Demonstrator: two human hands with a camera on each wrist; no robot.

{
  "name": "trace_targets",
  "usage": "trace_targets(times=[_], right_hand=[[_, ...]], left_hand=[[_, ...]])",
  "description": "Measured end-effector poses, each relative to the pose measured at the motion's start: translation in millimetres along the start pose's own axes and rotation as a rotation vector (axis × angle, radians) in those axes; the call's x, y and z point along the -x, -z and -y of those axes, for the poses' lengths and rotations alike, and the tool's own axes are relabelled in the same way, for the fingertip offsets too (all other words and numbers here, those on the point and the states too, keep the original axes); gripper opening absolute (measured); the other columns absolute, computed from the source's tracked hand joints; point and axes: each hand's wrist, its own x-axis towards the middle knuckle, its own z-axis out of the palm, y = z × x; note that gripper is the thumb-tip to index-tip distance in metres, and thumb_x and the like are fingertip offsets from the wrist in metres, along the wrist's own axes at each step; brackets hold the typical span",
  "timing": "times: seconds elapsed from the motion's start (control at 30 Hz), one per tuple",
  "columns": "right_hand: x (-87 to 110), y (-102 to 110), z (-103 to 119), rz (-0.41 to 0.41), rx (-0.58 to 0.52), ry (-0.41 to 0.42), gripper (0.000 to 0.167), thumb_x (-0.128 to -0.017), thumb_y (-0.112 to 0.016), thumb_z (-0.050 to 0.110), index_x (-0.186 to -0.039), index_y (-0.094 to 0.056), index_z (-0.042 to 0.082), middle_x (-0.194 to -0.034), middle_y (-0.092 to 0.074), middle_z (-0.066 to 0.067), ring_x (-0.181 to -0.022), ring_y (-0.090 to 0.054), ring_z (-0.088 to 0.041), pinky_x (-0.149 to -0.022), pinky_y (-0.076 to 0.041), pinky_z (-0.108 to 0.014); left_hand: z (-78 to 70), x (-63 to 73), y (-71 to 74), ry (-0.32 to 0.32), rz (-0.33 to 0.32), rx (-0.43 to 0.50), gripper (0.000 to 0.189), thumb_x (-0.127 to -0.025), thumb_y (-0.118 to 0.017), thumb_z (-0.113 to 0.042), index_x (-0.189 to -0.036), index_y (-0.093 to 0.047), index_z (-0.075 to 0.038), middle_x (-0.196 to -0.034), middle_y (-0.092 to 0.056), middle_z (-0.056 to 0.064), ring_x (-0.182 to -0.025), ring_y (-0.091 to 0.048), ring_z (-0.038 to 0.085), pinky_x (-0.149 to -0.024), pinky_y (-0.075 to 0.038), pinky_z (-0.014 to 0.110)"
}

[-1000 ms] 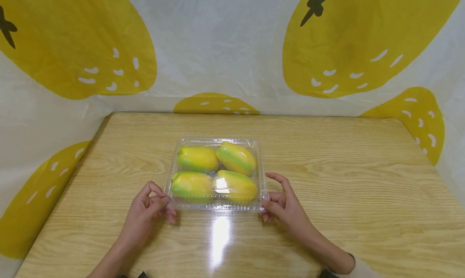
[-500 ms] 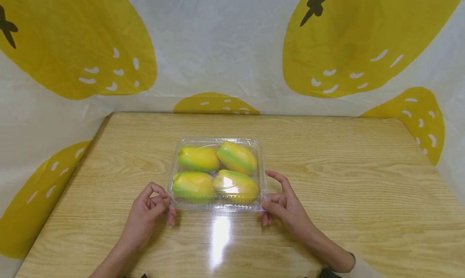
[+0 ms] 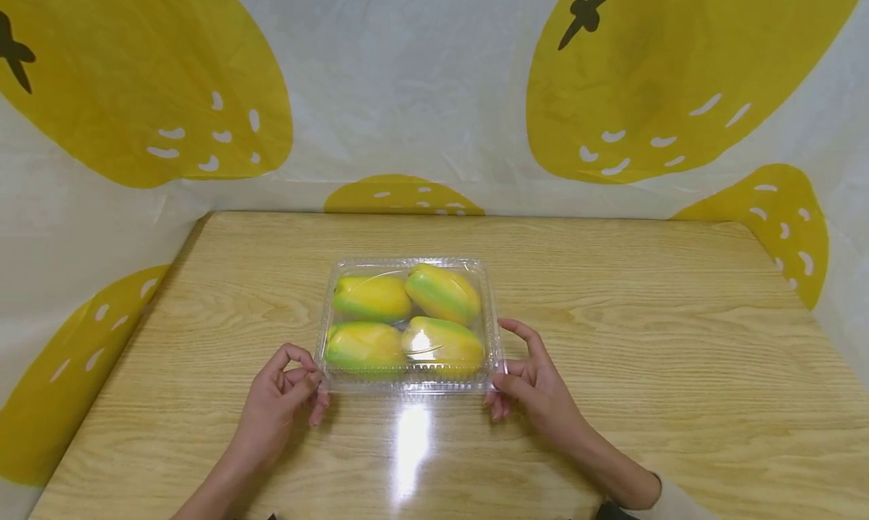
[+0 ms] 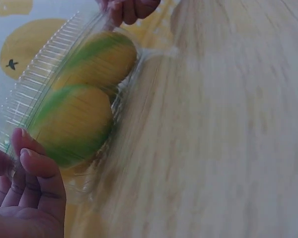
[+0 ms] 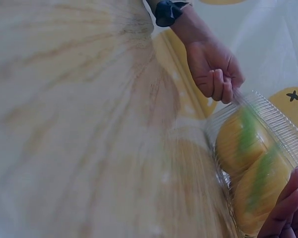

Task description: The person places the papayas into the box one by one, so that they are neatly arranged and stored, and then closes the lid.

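A clear plastic clamshell box (image 3: 434,388) with a ribbed rim rests on the table, lid down. Through it show several yellow-green mangoes (image 3: 444,345) in two rows. My left hand (image 3: 274,407) pinches the box's front left corner between thumb and fingers. At the front right corner my right hand (image 3: 543,403) pinches the rim, its index finger stretched along the side. From the left wrist view, the thumb and curled fingers (image 4: 42,166) meet at the box edge. Part of the right hand (image 5: 285,213) shows at the box's near corner in the right wrist view.
The wood-grain table (image 3: 645,316) extends on both sides of the box. A white cloth (image 3: 407,75) with large yellow fruit prints hangs behind it and at the sides. A bright light reflection lies on the tabletop in front of the box.
The box has shifted very slightly to the right, and the left hand has moved a little with it. Both hands keep their grip on the front corners.
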Motion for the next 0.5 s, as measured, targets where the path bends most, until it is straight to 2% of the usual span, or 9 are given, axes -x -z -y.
trace_targets(times=[0.1,0.3,0.5], right_hand=[[0.5,-1,-1,-0.015,-0.014,-0.016,0.064,-0.093,-0.046,-0.009,-0.145,-0.011,0.003,-0.073,-0.064,-0.012,-0.056,-0.062,-0.017,-0.049,-0.052,-0.034],[1.3,-4,-4,-0.037,-0.014,-0.029,0.064,-0.093,-0.047,-0.008,-0.144,-0.011,0.003,-0.073,-0.065,-0.009,-0.056,-0.061,-0.016,-0.049,-0.051,-0.032],[1.5,-6,-4,-0.078,-0.003,-0.053,0.064,-0.091,-0.047,-0.009,-0.144,-0.013,0.004,-0.07,-0.064,-0.007,-0.054,-0.059,-0.015,-0.049,-0.05,-0.028]], left_hand=[[3.3,0.1,-1.2,-0.019,-0.022,0.019,0.009,-0.096,-0.047,0.005,-0.099,-0.046,-0.003,-0.068,-0.062,0.014,-0.051,-0.055,0.016,-0.045,-0.045,0.027],[12.1,1.5,-5.8,-0.138,-0.039,0.133,0.017,-0.096,-0.039,0.013,-0.101,-0.046,-0.002,-0.069,-0.063,0.01,-0.054,-0.057,0.017,-0.044,-0.046,0.027],[15.7,0.8,-5.9,-0.154,-0.04,0.15,0.02,-0.095,-0.037,0.014,-0.101,-0.046,-0.002,-0.069,-0.064,0.01,-0.052,-0.057,0.017,-0.045,-0.047,0.028]])
